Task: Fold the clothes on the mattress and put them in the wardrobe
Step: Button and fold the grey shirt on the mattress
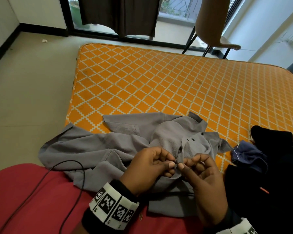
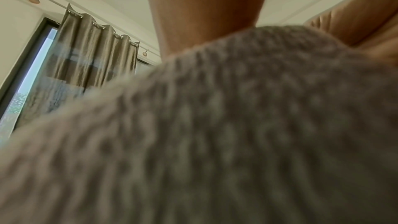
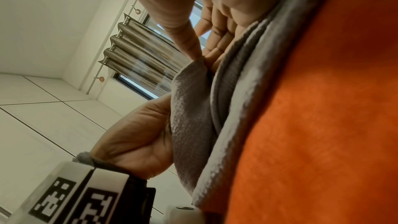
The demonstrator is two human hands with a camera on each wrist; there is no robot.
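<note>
A grey button-up shirt point(image 1: 95, 146) lies crumpled across the near edge of the orange diamond-patterned mattress point(image 1: 159, 85) and over my lap. My left hand point(image 1: 150, 168) pinches a small dark button at the shirt's front placket. Opposite it, my right hand point(image 1: 203, 179) pinches the facing placket edge, thumb tips nearly touching. In the left wrist view blurred grey shirt fabric point(image 2: 215, 134) fills most of the picture. The right wrist view shows the grey shirt fabric point(image 3: 191, 108) pinched between fingers of both hands.
A pile of dark clothes point(image 1: 274, 166) with a navy garment point(image 1: 247, 154) sits on the mattress at right. A brown chair point(image 1: 213, 24) stands beyond the far edge by the window with dark curtains point(image 1: 118, 14). A black cable point(image 1: 61, 168) crosses my red-clad lap.
</note>
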